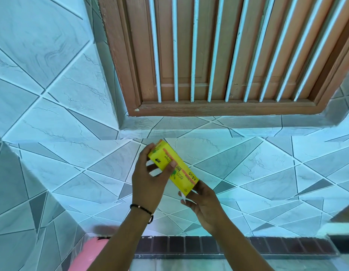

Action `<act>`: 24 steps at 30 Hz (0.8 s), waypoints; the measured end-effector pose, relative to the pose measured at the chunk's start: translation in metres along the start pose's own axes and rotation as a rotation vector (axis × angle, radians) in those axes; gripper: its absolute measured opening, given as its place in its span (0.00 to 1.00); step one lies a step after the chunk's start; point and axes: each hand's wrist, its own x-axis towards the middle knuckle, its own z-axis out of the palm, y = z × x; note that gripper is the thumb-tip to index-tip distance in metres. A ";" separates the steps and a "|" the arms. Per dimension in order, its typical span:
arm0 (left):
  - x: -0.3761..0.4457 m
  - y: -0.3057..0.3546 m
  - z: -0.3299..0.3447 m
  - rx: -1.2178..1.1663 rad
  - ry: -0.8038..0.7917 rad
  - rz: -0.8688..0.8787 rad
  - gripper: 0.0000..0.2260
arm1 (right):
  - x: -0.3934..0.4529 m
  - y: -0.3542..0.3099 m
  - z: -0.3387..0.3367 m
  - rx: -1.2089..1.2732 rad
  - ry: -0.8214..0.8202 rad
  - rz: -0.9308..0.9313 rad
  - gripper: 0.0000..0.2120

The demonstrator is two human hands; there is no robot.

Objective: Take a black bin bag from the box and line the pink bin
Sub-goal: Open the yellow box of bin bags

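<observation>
Wall: pale blue tiles (52, 94), wooden window (218, 55) with bars up at the far side.
Pink bin (91, 253): poked in at the near left edge, under the left forearm.
Left hand (148, 178): wrapped round the far end of the yellow box (173, 167) (thumb on top).
Right hand (205, 204): fingers curled at the box's near end, by a white flap.
Bracelet (141, 209): dark beads, left wrist.
</observation>
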 end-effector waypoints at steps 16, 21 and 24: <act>0.071 -0.002 0.002 -0.304 0.202 -0.053 0.21 | 0.021 -0.040 -0.045 0.312 0.270 -0.127 0.37; 0.133 0.004 0.016 -0.252 0.160 0.021 0.17 | 0.027 -0.058 -0.053 0.418 0.290 -0.184 0.13; 0.160 -0.005 0.027 -0.111 0.105 -0.006 0.18 | 0.028 -0.060 -0.049 0.429 0.290 -0.176 0.14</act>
